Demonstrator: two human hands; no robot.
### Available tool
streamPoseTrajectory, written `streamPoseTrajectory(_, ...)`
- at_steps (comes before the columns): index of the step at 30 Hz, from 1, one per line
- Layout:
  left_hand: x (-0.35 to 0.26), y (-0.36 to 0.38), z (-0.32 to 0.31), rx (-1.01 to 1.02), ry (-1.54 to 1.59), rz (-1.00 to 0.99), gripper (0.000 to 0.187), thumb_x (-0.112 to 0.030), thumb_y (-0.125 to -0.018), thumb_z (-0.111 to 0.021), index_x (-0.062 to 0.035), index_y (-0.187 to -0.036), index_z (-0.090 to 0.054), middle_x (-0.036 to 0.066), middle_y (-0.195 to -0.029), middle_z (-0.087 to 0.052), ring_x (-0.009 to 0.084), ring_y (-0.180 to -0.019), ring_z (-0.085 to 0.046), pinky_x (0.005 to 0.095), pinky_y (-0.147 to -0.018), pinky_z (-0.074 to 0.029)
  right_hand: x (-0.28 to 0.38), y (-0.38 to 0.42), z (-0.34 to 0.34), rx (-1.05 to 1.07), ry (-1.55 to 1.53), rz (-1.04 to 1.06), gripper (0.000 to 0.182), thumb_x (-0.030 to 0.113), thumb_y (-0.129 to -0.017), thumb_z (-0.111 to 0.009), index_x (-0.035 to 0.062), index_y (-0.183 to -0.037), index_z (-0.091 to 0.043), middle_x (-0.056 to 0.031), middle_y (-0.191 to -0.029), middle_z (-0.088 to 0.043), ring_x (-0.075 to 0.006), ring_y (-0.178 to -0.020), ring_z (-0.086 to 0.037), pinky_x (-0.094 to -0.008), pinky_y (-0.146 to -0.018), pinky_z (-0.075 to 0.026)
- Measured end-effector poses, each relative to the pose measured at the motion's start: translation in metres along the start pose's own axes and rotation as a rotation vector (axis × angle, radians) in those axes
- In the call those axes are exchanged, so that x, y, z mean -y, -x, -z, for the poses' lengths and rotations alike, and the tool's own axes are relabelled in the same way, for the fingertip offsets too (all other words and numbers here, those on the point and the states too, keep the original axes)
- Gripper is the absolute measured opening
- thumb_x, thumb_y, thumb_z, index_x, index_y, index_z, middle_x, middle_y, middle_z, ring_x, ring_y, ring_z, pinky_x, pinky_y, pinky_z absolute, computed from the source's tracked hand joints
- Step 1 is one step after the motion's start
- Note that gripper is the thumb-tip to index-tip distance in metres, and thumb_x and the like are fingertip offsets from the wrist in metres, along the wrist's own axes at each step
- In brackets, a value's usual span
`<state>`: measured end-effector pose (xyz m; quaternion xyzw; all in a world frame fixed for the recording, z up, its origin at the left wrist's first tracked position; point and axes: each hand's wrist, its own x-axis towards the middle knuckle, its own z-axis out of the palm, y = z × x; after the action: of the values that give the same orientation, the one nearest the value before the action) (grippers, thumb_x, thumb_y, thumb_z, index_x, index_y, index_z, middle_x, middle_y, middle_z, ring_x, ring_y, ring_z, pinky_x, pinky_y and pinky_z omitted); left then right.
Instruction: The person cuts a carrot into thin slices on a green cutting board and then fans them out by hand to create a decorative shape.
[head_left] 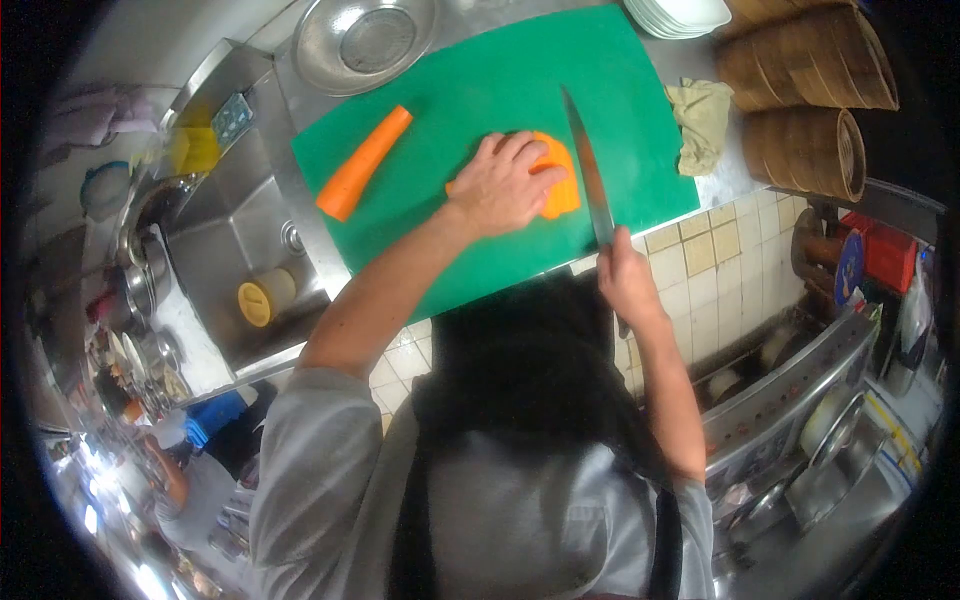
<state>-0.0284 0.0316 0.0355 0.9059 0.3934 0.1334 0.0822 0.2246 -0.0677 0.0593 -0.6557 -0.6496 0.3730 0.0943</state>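
Observation:
On the green cutting board [470,90], my left hand [505,185] rests over sliced carrot [563,185], its fingers bent and touching the slices. Part of the carrot is hidden beneath the palm. My right hand [628,275] is wrapped round the handle of a long knife [592,170]. The blade lies just right of the slices, apart from them, with its tip pointing toward the far side of the board. A whole peeled carrot [365,163] lies on the board's left part.
A metal bowl [330,75] stands behind the board. Left is a sink [230,215] holding a yellow-lidded container [257,302]. A cloth [701,125], stacked white dishes [680,15] and wooden steamers [800,155] are at right. Another person [200,495] is at lower left.

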Motion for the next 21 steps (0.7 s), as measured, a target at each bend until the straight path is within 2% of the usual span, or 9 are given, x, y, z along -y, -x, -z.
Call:
streamPoseTrajectory(3, 0.001, 0.001, -0.006, -0.047, 0.005, -0.013, 0.039, -0.030, -0.093, -0.068, -0.0229, -0.131, -0.068, 0.009, -0.129, -0.060, 0.0299, -0.132, -0.051, 0.0508, -0.106, -0.041, 0.003, 0.004, 0.000, -0.035, 0.030, 0.009, 0.025, 0.006, -0.097, -0.061, -0.0019, -0.114, -0.045, -0.0336, -0.081, -0.068, -0.0550, -0.080, -0.068, -0.0623, -0.069, -0.054)
streamPoseTrajectory(13, 0.001, 0.002, -0.006, -0.008, -0.025, -0.017, 0.040, -0.029, -0.094, -0.067, -0.0256, -0.134, -0.068, 0.008, -0.132, -0.059, 0.0287, -0.135, -0.049, 0.0512, -0.105, -0.039, 0.024, 0.025, -0.011, -0.066, 0.138, -0.009, 0.022, 0.007, -0.096, -0.061, 0.0004, -0.112, -0.048, -0.0295, -0.076, -0.068, -0.0498, -0.073, -0.070, -0.0602, -0.066, -0.056)
streamPoseTrajectory(16, 0.001, 0.001, -0.006, 0.000, -0.029, -0.018, 0.040, -0.030, -0.094, -0.067, -0.0249, -0.134, -0.067, 0.008, -0.133, -0.058, 0.0289, -0.135, -0.049, 0.0518, -0.105, -0.039, 0.027, 0.032, -0.017, -0.048, 0.237, -0.046, 0.021, 0.008, -0.096, -0.061, 0.0012, -0.112, -0.049, -0.0280, -0.078, -0.069, -0.0483, -0.072, -0.071, -0.0588, -0.065, -0.058)
streamPoseTrajectory(21, 0.001, 0.001, -0.008, -0.006, -0.043, -0.012, 0.040, -0.031, -0.094, -0.067, -0.0249, -0.133, -0.067, 0.008, -0.133, -0.058, 0.0292, -0.135, -0.049, 0.0534, -0.105, -0.039, 0.032, 0.043, -0.027, -0.012, 0.263, -0.121, 0.023, 0.008, -0.100, -0.053, 0.0015, -0.121, -0.049, -0.0282, -0.087, -0.070, -0.0490, -0.075, -0.072, -0.0585, -0.065, -0.059)
